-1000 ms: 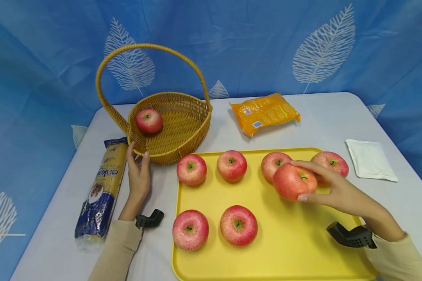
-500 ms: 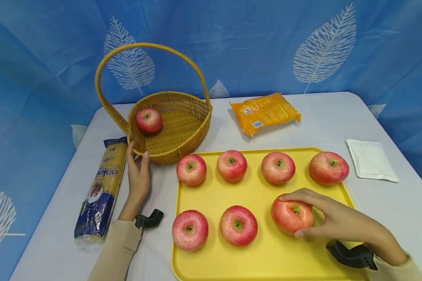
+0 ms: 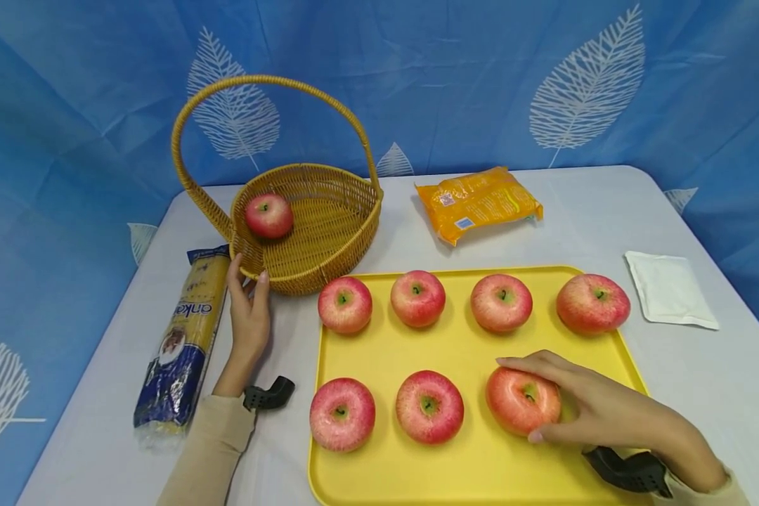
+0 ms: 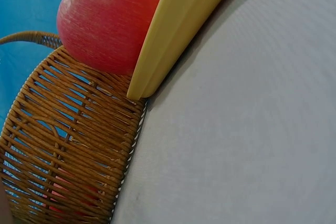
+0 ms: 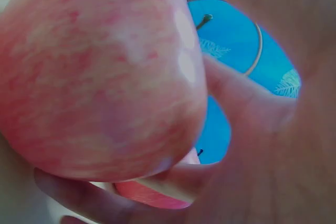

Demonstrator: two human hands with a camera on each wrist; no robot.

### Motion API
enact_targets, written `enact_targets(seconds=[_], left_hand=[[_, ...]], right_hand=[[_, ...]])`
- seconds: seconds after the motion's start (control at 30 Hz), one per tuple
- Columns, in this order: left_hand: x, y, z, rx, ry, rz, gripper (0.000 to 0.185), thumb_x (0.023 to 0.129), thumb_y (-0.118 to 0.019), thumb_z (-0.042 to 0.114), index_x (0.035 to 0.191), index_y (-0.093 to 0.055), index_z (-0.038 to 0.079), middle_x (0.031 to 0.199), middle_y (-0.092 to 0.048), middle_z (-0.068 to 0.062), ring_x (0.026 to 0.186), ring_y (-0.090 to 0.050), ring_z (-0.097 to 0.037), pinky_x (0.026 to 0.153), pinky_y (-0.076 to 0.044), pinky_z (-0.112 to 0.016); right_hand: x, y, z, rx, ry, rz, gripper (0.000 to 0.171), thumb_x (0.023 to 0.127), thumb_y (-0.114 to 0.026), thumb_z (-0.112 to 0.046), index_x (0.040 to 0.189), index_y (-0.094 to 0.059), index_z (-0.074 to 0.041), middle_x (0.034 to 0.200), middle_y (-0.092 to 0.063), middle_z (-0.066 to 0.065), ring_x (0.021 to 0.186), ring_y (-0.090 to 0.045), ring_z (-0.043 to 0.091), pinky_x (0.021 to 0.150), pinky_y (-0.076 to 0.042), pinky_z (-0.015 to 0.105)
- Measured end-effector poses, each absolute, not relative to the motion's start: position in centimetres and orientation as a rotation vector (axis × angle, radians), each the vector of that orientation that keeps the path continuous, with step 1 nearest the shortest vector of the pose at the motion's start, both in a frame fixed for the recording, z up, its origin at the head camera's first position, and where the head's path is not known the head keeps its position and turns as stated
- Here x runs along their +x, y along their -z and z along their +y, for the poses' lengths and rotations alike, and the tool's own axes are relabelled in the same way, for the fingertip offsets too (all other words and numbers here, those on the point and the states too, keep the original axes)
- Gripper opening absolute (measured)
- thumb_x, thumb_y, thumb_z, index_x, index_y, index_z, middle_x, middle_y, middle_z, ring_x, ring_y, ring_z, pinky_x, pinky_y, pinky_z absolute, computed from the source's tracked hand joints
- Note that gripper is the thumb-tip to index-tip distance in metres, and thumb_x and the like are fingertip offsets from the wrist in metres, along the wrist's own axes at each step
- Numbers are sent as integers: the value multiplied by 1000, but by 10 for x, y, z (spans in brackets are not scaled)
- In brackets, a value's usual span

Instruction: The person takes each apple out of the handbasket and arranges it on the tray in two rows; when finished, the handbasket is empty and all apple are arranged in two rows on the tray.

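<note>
My right hand [image 3: 597, 407] grips a red apple [image 3: 522, 400] at the right of the yellow tray's [image 3: 481, 485] front row, thumb on the near side and fingers over the far side. In the right wrist view this apple [image 5: 100, 77] fills much of the picture; whether it touches the tray is hard to tell. My left hand [image 3: 249, 316] touches the near left edge of a wicker basket [image 3: 329, 270] with its fingertips. One apple [image 3: 269, 216] lies inside the basket. Several other apples stand on the tray, among them a front-row apple [image 3: 429, 407] beside the gripped one.
Left of my left hand lies a long blue and yellow packet [image 3: 183, 337]. An orange packet [image 3: 478, 204] lies behind the tray, a white sachet [image 3: 670, 289] to its right. The basket's tall handle [image 3: 278, 81] arches upward. A blue curtain [image 3: 455, 77] hangs behind the table.
My right hand has brought its apple from above the tray's back row toward the front and lower down, to the right of the front-row apples. The left hand has stayed at the basket.
</note>
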State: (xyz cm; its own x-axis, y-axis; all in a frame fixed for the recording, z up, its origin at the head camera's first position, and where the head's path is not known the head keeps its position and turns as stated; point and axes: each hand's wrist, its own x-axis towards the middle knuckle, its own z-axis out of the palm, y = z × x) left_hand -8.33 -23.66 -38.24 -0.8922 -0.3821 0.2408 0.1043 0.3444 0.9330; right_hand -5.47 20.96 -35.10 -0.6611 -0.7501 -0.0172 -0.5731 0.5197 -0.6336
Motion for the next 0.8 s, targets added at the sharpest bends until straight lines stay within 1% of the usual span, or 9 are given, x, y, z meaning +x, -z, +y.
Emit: enact_targets(seconds=[0.1, 0.27, 0.5, 0.6, 0.73, 0.8], left_hand=[[-84, 382, -236, 245, 1565, -2192, 56, 96, -38, 14, 144, -12, 1, 146, -18, -24, 128, -32, -37, 102, -30, -50], [-84, 382, -236, 248, 1560, -2199, 56, 96, -38, 14, 144, -12, 1, 146, -18, -23, 129, -31, -38, 102, -30, -51], [-84, 382, -236, 239, 1562, -2200, 56, 96, -38, 14, 144, -12, 1, 145, -19, -24, 128, -32, -39, 101, -31, -50], [-84, 382, -236, 232, 1564, -2193, 56, 96, -38, 14, 144, -12, 1, 146, -18, -24, 129, -32, -39, 102, -30, -51], [-84, 382, -236, 236, 1558, -2196, 55, 96, -38, 14, 144, -13, 1, 146, -18, -24, 128, -32, -39, 102, -30, -51], [-83, 383, -236, 250, 1549, -2206, 55, 96, -38, 15, 144, -13, 2, 146, -18, -24, 128, -33, -38, 101, -32, -50]], right_hand=[[-53, 350, 210, -1081, 810, 2485, 79, 72, -72, -44, 139, -36, -23, 124, -46, -18, 106, -47, -5, 85, -45, 16], [-52, 349, 210, -1095, 782, 2439, 74, 75, -69, -44, 138, -36, -24, 123, -45, -18, 105, -47, -5, 85, -44, 16], [-51, 348, 210, -1048, 768, 2428, 73, 75, -69, -46, 138, -36, -26, 123, -44, -20, 105, -47, -5, 85, -45, 17], [-51, 348, 210, -1045, 757, 2432, 79, 72, -69, -49, 139, -34, -25, 125, -44, -18, 107, -46, -6, 86, -44, 17], [-51, 347, 210, -1015, 723, 2437, 91, 66, -69, -55, 142, -28, -26, 127, -44, -15, 110, -45, -4, 87, -45, 20], [-51, 346, 209, -971, 702, 2436, 95, 64, -70, -57, 143, -25, -28, 129, -43, -14, 110, -44, -4, 87, -45, 21]])
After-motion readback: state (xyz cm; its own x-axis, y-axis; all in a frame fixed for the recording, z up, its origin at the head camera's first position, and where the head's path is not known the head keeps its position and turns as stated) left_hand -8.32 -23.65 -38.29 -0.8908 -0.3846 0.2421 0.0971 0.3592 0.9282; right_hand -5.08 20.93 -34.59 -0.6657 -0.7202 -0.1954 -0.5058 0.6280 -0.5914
